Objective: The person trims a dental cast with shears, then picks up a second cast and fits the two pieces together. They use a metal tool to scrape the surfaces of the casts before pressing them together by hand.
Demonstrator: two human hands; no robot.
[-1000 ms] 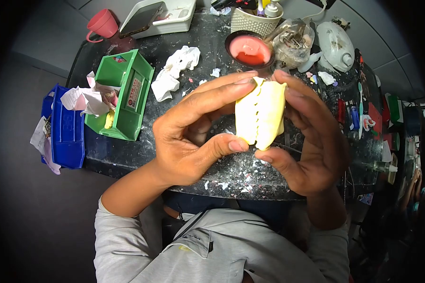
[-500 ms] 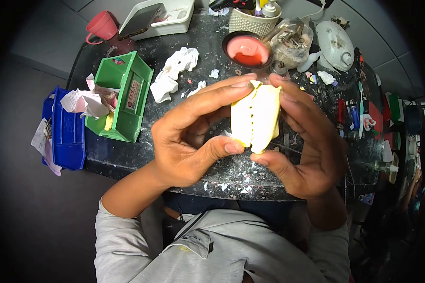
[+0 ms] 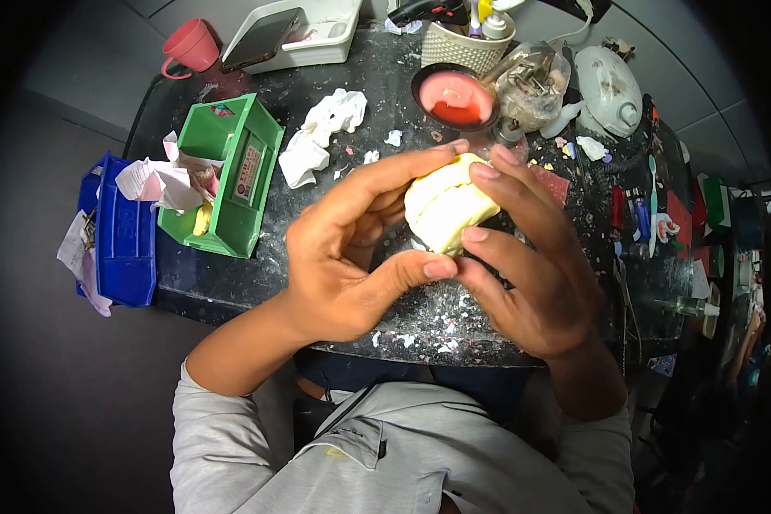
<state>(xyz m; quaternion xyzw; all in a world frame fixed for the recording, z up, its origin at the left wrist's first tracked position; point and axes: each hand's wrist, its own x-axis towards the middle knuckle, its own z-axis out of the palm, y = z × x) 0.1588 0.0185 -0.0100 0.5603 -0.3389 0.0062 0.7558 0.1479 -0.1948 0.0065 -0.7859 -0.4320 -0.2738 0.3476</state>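
Observation:
A pale yellow pair of plaster dental casts (image 3: 451, 208) is held up above the table, its halves fitted together along a seam. My left hand (image 3: 343, 248) grips it from the left, with the thumb at its lower edge and a fingertip at its top. From the right, my right hand (image 3: 535, 265) closes its fingers on the upper and lower right side. The teeth are hard to make out at this angle, and the underside is hidden.
A green bin (image 3: 253, 184) with crumpled paper and a blue bin (image 3: 127, 244) stand left. Behind are white tissue (image 3: 307, 158), a dark bowl of pink material (image 3: 456, 96), a woven basket (image 3: 463, 50) and a clear bag (image 3: 535, 81). Plaster crumbs litter the black table (image 3: 231, 291).
The casts have been turned and tilted between my hands, so the toothed seam that ran upright now slants. My right fingers have shifted onto the casts' near face.

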